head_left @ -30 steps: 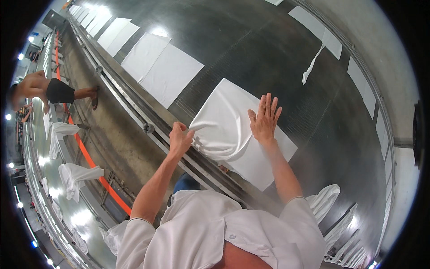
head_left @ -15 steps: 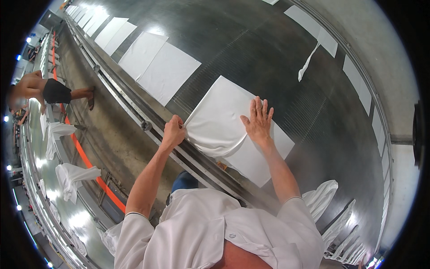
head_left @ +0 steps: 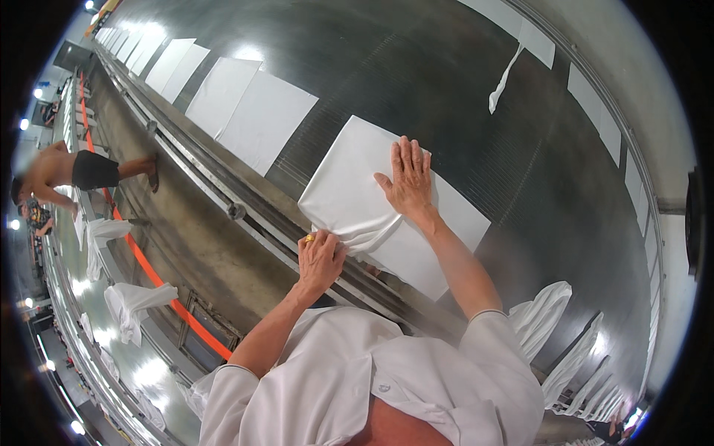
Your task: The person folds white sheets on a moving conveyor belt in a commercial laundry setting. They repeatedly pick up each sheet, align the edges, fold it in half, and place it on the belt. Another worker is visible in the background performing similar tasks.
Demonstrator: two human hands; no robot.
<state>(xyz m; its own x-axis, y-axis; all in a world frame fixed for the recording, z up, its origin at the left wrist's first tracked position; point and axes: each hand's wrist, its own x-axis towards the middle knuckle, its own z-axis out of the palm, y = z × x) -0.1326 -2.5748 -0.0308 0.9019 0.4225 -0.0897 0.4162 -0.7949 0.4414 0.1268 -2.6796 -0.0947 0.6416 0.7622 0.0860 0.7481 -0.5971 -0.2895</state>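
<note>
A white fabric piece [head_left: 348, 169] lies on the long dark table [head_left: 439, 89] in front of me, its far part smooth and its near edge bunched into folds. My left hand [head_left: 321, 260], with a yellow ring, is closed on that near edge beside the metal rail. Flat on the fabric's right side rests my right hand [head_left: 410, 182], fingers stretched out and pointing away from me. Another flat white panel [head_left: 455, 234] shows under and to the right of the fabric and my right wrist.
More white panels [head_left: 271, 111] lie in a row along the table's left edge. A metal rail [head_left: 236, 211] borders it. Draped white cloths [head_left: 543, 312] are at the lower right. Left, across an aisle [head_left: 175, 215], a person [head_left: 71, 167] leans over another table.
My left hand has moved right and toward me along the fabric's edge, from its left corner to the near side. My right hand has slid slightly left and away.
</note>
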